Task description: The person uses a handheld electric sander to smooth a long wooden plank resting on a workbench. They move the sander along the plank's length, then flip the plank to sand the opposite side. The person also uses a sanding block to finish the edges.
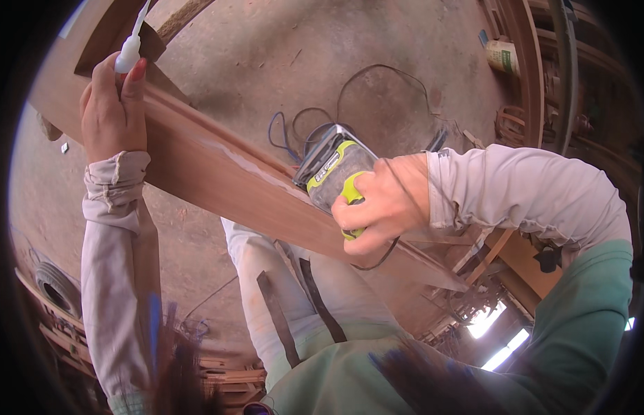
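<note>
A long reddish-brown wooden board [249, 214] slants across in front of me, from upper left to lower right. My right hand [387, 200] is wrapped round the lime-green handle of a grey power sander [339, 166], which rests at the board's far edge. A pale whitish streak [242, 162] runs along the board near that edge. At the upper left my left hand [114, 114] is closed on a small white glue bottle [130, 50], its thin nozzle pointing up. That hand lies over the board's left end, beside a darker curved wooden piece [114, 38].
A dark cable [384, 67] and a blue cord [277, 138] lie on the concrete floor [259, 69] beyond the board. On the right stand wooden frames [533, 83] and a pale tub [502, 57]. A tyre [57, 285] is at the lower left.
</note>
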Motion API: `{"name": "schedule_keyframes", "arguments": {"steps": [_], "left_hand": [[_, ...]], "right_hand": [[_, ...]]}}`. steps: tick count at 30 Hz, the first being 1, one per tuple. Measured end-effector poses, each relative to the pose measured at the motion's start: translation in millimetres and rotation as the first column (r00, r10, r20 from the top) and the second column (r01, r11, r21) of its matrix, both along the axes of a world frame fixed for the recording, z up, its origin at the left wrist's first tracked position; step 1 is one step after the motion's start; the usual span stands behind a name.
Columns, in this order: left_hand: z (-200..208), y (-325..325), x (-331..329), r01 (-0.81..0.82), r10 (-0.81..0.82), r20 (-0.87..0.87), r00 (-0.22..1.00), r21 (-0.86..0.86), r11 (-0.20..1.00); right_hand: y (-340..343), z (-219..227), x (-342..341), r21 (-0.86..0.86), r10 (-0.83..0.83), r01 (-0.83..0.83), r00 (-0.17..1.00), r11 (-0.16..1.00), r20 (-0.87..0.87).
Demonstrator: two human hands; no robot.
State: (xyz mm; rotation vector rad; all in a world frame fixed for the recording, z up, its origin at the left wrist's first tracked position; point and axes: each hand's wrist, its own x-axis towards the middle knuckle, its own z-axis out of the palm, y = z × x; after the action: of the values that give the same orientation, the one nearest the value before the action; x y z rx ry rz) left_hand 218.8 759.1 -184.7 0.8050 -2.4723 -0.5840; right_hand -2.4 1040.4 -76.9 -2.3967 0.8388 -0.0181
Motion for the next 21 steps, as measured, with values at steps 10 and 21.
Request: {"name": "schedule_keyframes", "arguments": {"steps": [10,21], "left_hand": [[3,5,-4,-0.027,0.028,-0.033,0.999,0.032,0.999],[-8,-1,-2,-0.003,0.003,-0.045,0.999,0.011,1.0]], "right_hand": [[-3,2,2,-0.049,-0.014,0.013,1.0,0.999,-0.007],[9,-5,9,0.002,0.01,-0.01,1.0,1.0,-0.013]]}}
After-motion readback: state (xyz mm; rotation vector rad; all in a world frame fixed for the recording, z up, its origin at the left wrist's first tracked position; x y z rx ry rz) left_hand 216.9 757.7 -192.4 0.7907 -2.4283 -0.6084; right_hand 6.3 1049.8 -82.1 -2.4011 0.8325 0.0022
